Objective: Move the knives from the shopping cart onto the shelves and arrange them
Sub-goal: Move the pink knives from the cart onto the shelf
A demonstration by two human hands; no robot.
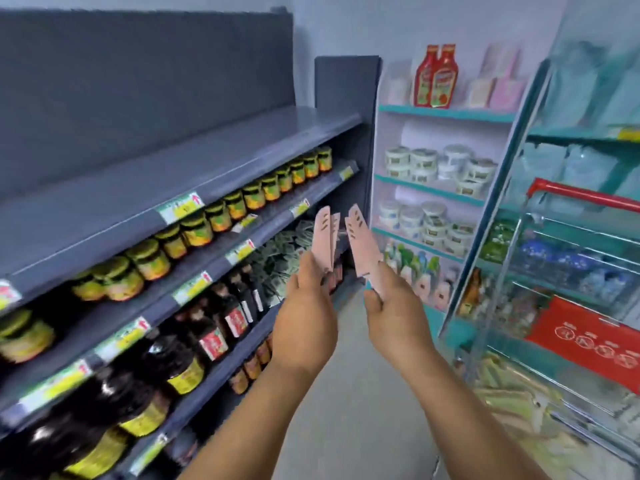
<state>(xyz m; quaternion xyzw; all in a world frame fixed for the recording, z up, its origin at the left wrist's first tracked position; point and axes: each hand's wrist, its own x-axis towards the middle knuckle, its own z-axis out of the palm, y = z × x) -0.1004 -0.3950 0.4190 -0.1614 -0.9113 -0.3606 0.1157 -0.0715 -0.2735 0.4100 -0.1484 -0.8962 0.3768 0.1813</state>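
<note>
A: Knives (325,242) in pink covers, that's what both hands have, held up in the air in front of the dark shelves (194,161). They are not on any shelf yet.

B: How are they held?

A: The left hand (306,315) has its fingers curled round the bottom of one bunch. It looks like two knives, maybe more. The right hand (391,318) pinches another knife (362,245) low down, by the handle end. All the tips point up.

B: Where is the shopping cart (585,199)?

A: On the right, with the red handle. The knives are well away from it now.

B: What's the good way to do this bit?

A: I think keep the covers on and hold tight. The top shelf looks bare, so that may be the spot. Set down one bunch first, flat, then the other just beside it, all tips facing the same way.
</note>
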